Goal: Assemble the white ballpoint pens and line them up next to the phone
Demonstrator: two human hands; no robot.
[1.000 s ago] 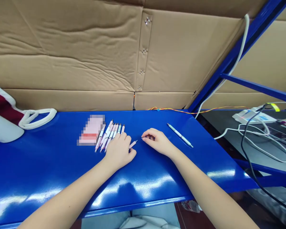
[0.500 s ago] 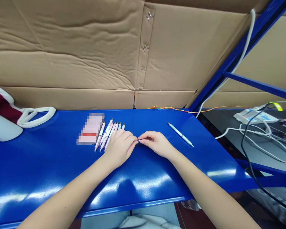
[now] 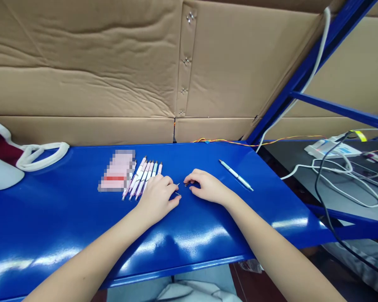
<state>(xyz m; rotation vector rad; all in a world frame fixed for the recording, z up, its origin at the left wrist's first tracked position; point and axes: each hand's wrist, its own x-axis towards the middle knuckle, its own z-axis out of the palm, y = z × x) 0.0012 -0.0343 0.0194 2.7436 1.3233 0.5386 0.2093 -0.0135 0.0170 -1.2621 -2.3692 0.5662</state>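
Observation:
My left hand [image 3: 159, 195] rests low over the blue table, curled beside the row of pens. A thin pointed tip [image 3: 178, 193] sticks out between its forefinger and thumb; the rest of what it holds is hidden by the fingers. Facing it across a small gap, my right hand [image 3: 208, 187] has its fingers bent around a small dark piece [image 3: 186, 184], too small to name. Several pink, white and pale blue pens [image 3: 141, 178] lie side by side left of my left hand. A single pale pen [image 3: 236, 175] lies to the right.
A blurred pink packet [image 3: 117, 170] lies left of the pens on the blue table [image 3: 82, 218]. At the far left stands a white object with a looped strap [image 3: 44, 155]. Cardboard [image 3: 239, 63] backs the table; a blue frame [image 3: 330, 46] and cables [image 3: 349, 184] are on the right.
My fingertips, which met at a small dark thing, have come apart, leaving a gap. A thin tip now shows at my left fingers. The view has shifted slightly.

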